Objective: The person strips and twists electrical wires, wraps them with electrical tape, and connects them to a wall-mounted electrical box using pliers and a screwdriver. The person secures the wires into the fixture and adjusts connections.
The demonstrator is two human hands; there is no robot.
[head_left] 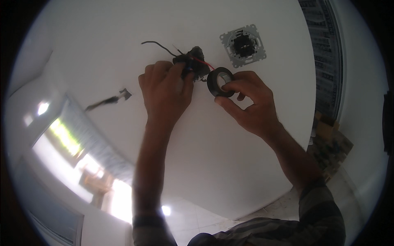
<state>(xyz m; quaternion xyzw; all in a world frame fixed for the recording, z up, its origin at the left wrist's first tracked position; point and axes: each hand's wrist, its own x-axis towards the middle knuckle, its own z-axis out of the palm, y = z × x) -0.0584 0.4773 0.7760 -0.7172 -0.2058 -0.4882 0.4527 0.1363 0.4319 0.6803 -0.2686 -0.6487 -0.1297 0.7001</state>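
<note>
My left hand (166, 92) is closed at a dark opening (198, 53) in the white surface, its fingertips pinching wires that they largely cover. A black wire (158, 44) sticks out to the upper left of these fingers, and a red wire (204, 62) runs off to their right. Between thumb and fingers, my right hand (254, 100) grips a roll of black electrical tape (212, 84) close beside the opening. Whether tape runs from the roll to the wires is too dark to tell. Above the right hand sits a switch insert (243, 45) with a grey metal frame.
A dark cable (102, 102) with a pale end comes out of the white wall (217, 151) left of my left wrist. At right hangs a dark patterned curtain or panel (324, 53). Below it, cardboard boxes (327, 127) stand near the tiled floor (273, 209).
</note>
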